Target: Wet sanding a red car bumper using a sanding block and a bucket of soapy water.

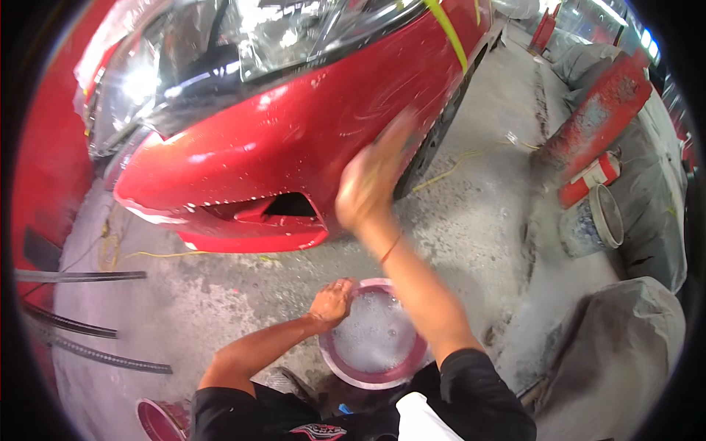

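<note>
Head view, the only one we have, shows our right hand (370, 187) stretched out over the red bodywork (316, 140) at the car's front corner, near the tyre (435, 136). It is badly blurred, so we cannot tell whether it touches the paint, how wide its grip is, or whether a pad or cloth lies under the fingers. Our left hand (333, 303) is at the upper-left rim of the pink basin (332, 359), which stands on the concrete floor (220, 294) just in front of us; how firmly its fingers close there we cannot make out. Cloudy, bubbly water (373, 331) fills much of the basin. As for progress, we would judge the surface work to be partly done — the red panel looks wet and streaked in places, while pale flecks line the edge above the bumper opening (293, 204) and pale patches mark the paint nearby. How much is finished we cannot say; those spots may be what is left. Clear plastic film (287, 33) covers the windscreen area, and yellow-green tape (450, 37) runs beside it — both in place.
</note>
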{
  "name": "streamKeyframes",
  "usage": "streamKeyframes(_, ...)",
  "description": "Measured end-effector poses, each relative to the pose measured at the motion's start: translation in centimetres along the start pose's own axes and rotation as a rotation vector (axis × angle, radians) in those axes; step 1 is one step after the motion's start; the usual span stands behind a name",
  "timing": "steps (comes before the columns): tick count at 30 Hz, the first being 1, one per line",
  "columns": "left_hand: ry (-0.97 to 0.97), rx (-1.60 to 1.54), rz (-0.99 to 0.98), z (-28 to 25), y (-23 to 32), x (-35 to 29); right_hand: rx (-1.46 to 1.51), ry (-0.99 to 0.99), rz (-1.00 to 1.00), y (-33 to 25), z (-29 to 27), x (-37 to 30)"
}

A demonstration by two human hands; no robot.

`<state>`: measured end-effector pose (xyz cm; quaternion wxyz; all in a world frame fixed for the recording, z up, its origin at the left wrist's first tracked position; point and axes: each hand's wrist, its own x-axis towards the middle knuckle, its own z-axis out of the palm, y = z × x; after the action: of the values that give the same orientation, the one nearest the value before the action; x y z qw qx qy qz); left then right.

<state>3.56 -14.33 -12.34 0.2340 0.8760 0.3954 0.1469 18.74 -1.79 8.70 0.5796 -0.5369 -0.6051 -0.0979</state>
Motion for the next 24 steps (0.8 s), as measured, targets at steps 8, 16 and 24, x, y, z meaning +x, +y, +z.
streamKeyframes(8, 0.089, -0.372, 0.022, -3.7, 4.7, -1.4, 0.113, -0.68, -0.06, -0.1, -8.8, -6.5)
streamKeyframes(16, -0.153, -0.92, -0.51, -1.2, 12.3, 1.8, 0.595, -1.87, 0.015, 13.8, -9.0, -20.0)
streamKeyframes(24, 0.605, -0.503, -0.608, 8.2, 12.9, -1.7, 0.404, -1.803, 0.459, 14.8, -4.8, -26.6)
